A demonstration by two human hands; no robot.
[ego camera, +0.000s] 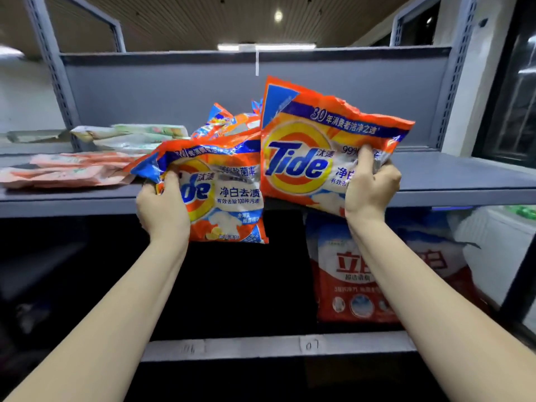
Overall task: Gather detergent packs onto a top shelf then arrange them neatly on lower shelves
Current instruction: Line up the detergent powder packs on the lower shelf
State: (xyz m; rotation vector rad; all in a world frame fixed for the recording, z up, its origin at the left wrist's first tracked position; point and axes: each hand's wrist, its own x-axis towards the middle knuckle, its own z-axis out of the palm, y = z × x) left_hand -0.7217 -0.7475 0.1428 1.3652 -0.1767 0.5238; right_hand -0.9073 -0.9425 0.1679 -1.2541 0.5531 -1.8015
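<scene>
Gripping one orange plastic Tide detergent pack apiece, both hands are raised at the front edge of the grey metal top shelf. The left hand has its thumb pressed on the printed face and its fingers curled round the left edge of the left Tide pack, which hangs upright in front of the shelf lip, its lower end below the shelf board. The right hand clutches the right Tide pack at its lower right corner, thumb on the front, crumpling the film; this pack stands higher and tilts slightly, its lower edge level with the shelf edge. The two packs sit just beside each other, edges touching or overlapping in the middle. Behind them on the top shelf lies a heap of further orange-and-blue packs, and to the left are flat pale green packs and pale pink-orange packs lying down. On the lower shelf, a red-and-white detergent bag stands upright behind the right forearm.
</scene>
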